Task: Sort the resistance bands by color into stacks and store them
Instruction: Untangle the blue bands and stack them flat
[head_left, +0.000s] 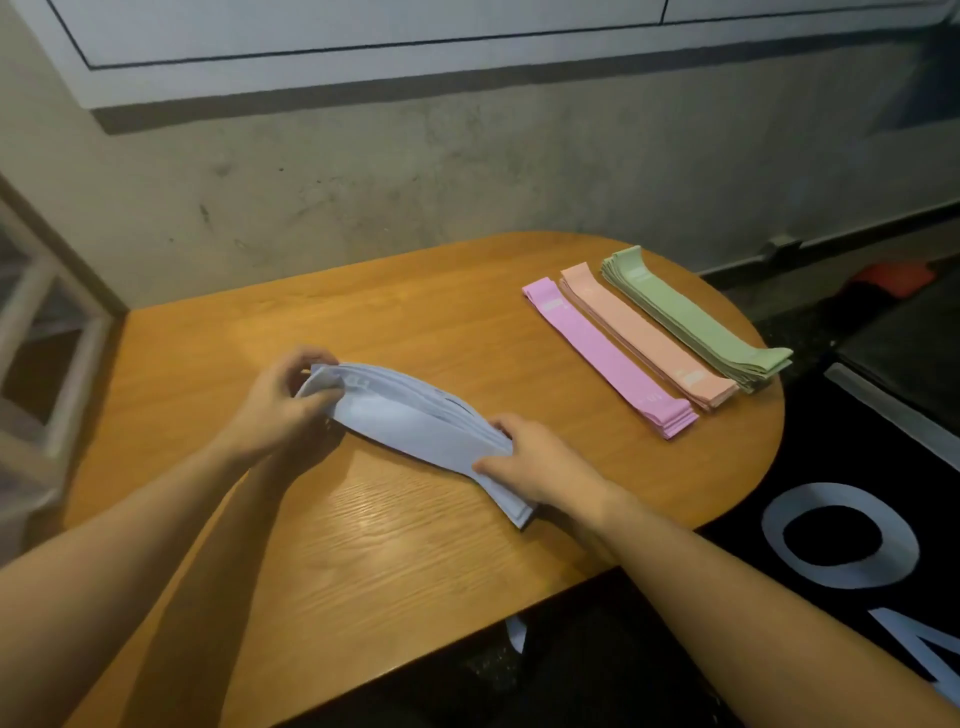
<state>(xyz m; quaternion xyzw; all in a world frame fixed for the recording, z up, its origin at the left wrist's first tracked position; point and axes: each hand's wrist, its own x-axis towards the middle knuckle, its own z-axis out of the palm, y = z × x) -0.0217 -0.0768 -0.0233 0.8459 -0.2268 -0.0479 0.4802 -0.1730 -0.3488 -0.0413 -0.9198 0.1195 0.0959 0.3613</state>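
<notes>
Gripping blue bands (415, 421) at both ends: left hand (283, 410) pinching the far end, right hand (535, 462) clutching the near end, above the wooden table (363, 545). Lying near the rounded right edge: pink stack (608, 358), peach stack (644, 332), green stack (696, 317).

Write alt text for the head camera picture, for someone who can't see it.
Two hands, left hand and right hand, grip the ends of a stack of blue bands over a wooden table. Pink bands, peach bands and green bands lie stacked side by side at the far right.
</notes>
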